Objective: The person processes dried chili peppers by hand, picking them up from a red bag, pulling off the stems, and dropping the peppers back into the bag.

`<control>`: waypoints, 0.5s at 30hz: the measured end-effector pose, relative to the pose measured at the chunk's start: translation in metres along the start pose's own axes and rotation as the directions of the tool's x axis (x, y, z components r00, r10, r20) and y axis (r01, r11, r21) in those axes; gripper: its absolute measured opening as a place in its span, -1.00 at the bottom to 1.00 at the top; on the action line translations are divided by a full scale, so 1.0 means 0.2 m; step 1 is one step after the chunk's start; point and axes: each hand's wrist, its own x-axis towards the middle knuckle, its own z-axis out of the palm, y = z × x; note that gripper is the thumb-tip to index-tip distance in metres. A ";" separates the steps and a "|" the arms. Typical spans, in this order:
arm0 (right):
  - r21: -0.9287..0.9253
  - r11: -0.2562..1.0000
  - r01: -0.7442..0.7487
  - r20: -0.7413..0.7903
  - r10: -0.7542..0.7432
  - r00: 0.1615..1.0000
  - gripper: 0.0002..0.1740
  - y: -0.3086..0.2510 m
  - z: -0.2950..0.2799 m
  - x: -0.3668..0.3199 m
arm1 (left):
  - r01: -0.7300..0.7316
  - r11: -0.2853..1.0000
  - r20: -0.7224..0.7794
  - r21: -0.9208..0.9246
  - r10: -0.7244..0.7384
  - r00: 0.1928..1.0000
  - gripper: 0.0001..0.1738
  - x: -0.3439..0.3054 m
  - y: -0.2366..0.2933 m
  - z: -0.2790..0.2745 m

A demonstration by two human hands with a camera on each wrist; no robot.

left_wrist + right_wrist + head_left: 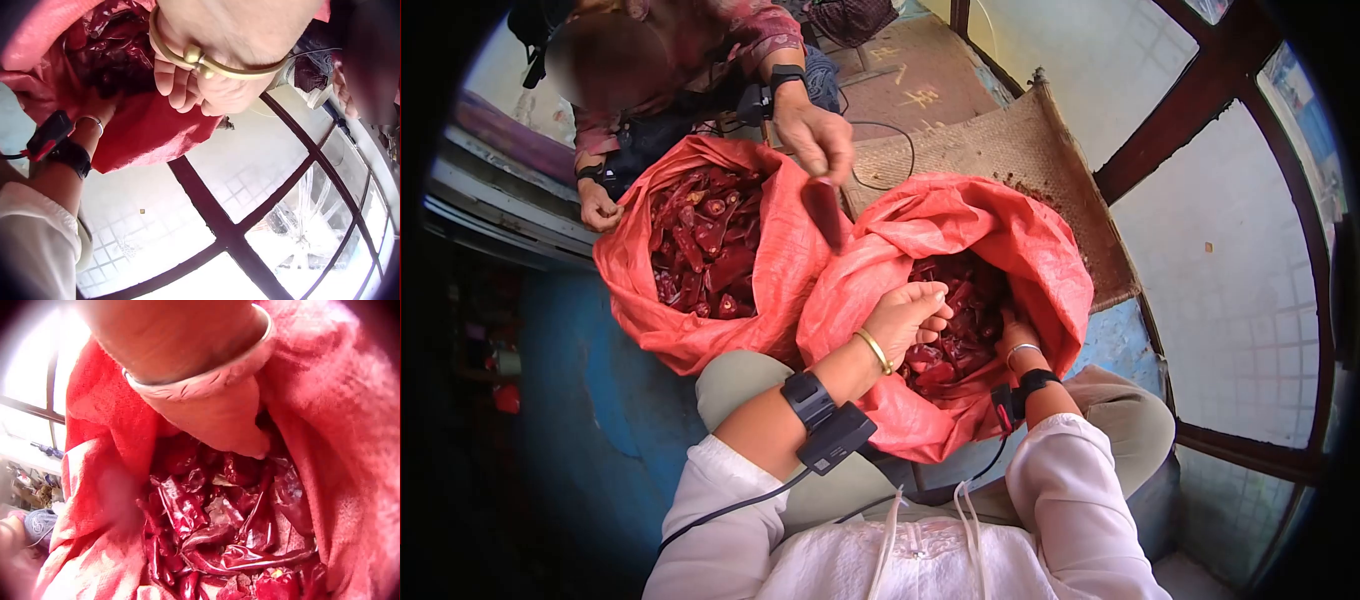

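Observation:
A red mesh sack [960, 215] full of dried red chillies [960, 340] stands open against my knees. My left hand [910, 315] hovers over its mouth with the fingers curled in; in the left wrist view the left hand [187, 75] shows nothing inside the curl. My right hand [1015, 340] reaches down into the sack from its right side. In the right wrist view the right hand [212, 419] is pushed among the chillies [212, 531], with its fingers hidden.
A second red sack [630, 270] of chillies stands at the far left. Across from me, another person's hand [815, 135] holds one chilli [825, 210] between the sacks. A woven mat [1000, 150] lies behind, and a dark window frame [1200, 110] is on the right.

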 end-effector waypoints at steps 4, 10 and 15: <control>-0.096 0.995 0.001 0.154 0.014 0.988 -0.39 -0.02 -0.01 0.03 | -0.017 1.000 -0.038 0.015 0.018 0.999 -0.77 0.00 0.00 -0.04; -0.178 0.983 0.053 0.171 -0.022 0.985 -0.52 -0.04 0.01 0.03 | -0.050 0.999 -0.064 -0.002 0.050 0.997 -0.77 -0.03 0.03 -0.05; -0.030 1.000 0.001 0.115 0.002 0.993 -0.64 -0.07 0.03 0.03 | -0.059 0.998 -0.057 0.004 0.059 0.997 -0.78 -0.04 0.03 -0.07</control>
